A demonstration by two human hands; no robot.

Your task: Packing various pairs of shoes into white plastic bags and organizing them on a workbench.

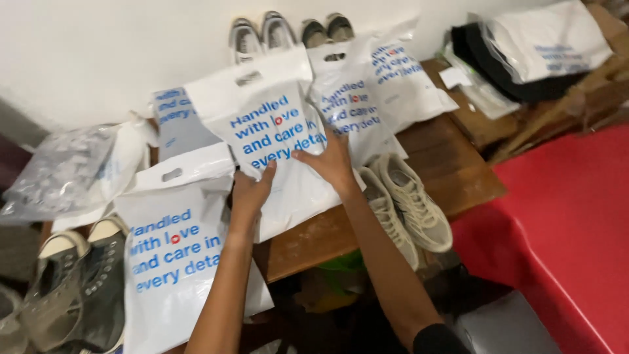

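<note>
A cluttered wooden table (452, 164) by a white wall. At its middle, my left hand (251, 191) and right hand (332, 164) press flat, fingers spread, on a white bag (275, 124): soft, slippery, light-looking; I'd grip its edges.

White wall (98, 46), worn wooden table (452, 164), red surface (563, 216) beside it

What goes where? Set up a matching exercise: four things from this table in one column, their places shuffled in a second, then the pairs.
Things:
1. white plastic bag under both hands
2. beige sneakers
3. grey high-top sneakers
4. clear plastic bag

Places:
A. far left edge
B. table middle
C. right of the right hand
D. bottom left corner

Pairs: 1-B, 2-C, 3-D, 4-A
</note>
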